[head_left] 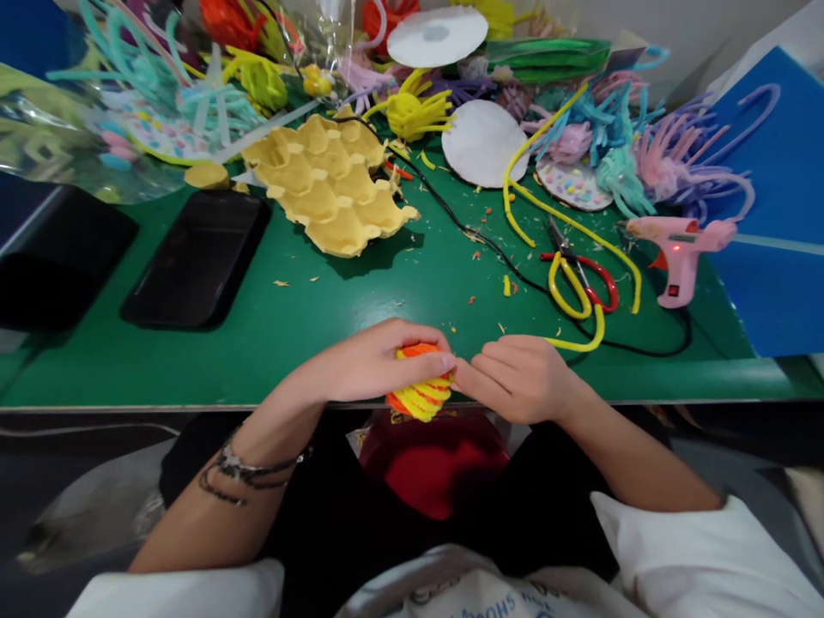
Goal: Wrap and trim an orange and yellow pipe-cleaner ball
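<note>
My left hand is closed around a small orange ball wrapped in yellow pipe cleaner, held at the near edge of the green table. My right hand pinches the yellow pipe cleaner at the ball's right side, fingers pressed together. A long yellow pipe cleaner trails from near my right hand across the table. Below the hands a red bag lies in my lap.
A yellow egg carton piece, a black phone, red-and-yellow scissors and a pink glue gun with its black cord lie on the table. White discs, pipe cleaner flowers and scraps crowd the back. Blue sheet at right.
</note>
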The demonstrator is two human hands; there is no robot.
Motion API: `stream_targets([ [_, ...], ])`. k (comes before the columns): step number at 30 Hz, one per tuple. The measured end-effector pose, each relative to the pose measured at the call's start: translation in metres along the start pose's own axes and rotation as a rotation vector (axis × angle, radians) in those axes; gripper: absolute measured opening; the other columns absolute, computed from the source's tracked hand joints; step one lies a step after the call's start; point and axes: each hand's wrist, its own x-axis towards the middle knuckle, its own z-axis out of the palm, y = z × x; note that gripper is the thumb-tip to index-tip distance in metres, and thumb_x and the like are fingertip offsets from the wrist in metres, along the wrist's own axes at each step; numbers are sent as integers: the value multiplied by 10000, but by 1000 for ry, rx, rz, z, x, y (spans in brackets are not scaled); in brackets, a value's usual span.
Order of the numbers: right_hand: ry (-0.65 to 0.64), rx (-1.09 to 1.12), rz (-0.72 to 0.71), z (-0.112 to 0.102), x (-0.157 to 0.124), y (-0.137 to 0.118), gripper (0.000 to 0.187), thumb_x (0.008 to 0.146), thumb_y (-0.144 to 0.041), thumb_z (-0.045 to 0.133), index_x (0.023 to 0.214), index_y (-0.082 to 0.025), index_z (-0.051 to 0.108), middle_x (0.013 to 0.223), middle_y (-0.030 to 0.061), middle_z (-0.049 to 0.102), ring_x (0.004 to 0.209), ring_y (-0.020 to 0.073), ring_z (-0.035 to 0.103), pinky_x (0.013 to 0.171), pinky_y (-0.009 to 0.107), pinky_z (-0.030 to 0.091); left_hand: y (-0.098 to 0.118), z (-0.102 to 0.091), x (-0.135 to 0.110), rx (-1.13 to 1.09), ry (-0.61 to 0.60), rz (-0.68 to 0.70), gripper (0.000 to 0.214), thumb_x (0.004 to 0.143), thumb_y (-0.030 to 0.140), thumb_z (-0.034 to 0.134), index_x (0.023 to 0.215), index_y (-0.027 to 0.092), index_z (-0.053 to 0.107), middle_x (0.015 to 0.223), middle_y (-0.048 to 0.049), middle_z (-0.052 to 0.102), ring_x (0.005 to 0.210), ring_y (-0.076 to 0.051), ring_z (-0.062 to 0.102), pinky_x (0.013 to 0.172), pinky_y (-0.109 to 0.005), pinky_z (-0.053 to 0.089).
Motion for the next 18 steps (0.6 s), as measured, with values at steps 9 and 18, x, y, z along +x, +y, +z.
stream_targets([
  [9, 13, 83, 19, -1, 0, -6, 121, 865, -178, 532, 768, -144, 596, 500, -46, 512, 478, 93, 392, 462, 260, 261, 0, 2, 1, -48, -80, -2, 411, 799, 516, 415, 661, 144, 522, 631, 6, 526, 611, -114, 465, 565, -218, 394],
  [18, -17, 80, 148, 3, -4, 6, 195, 899, -268, 498, 767, -165, 599, 537, -27, 557, 510, 95, 464, 497, 243, 330, 1, 3, 2, 3, 164, 98, 274, 803, 413, 482, 798, 155, 574, 725, 18, 567, 670, -103, 486, 620, -197, 418],
])
